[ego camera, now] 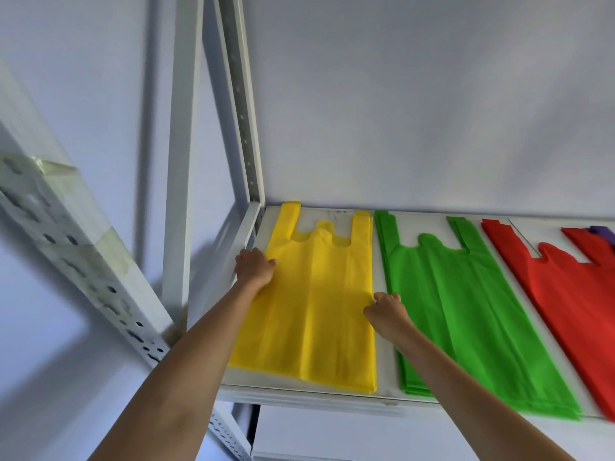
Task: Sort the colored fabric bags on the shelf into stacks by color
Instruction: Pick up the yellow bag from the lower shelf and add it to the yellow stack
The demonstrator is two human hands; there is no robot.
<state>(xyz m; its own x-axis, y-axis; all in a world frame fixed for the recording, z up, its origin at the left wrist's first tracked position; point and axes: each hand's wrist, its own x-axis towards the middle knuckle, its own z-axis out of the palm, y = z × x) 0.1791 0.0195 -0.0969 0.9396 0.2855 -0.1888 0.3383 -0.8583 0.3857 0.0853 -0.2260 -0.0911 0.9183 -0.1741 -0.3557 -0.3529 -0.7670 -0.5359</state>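
Observation:
A stack of yellow fabric bags lies flat at the left end of the white shelf, handles toward the wall. My left hand grips the stack's left edge. My right hand pinches its right edge, in the gap beside the green stack. A stack of green bags lies to the right, then red bags. A bit of a purple bag shows at the far right edge, on the red ones.
The shelf's white slotted metal uprights rise at its left end, close to my left hand. Another perforated upright slants across the lower left. A plain white wall stands behind the shelf.

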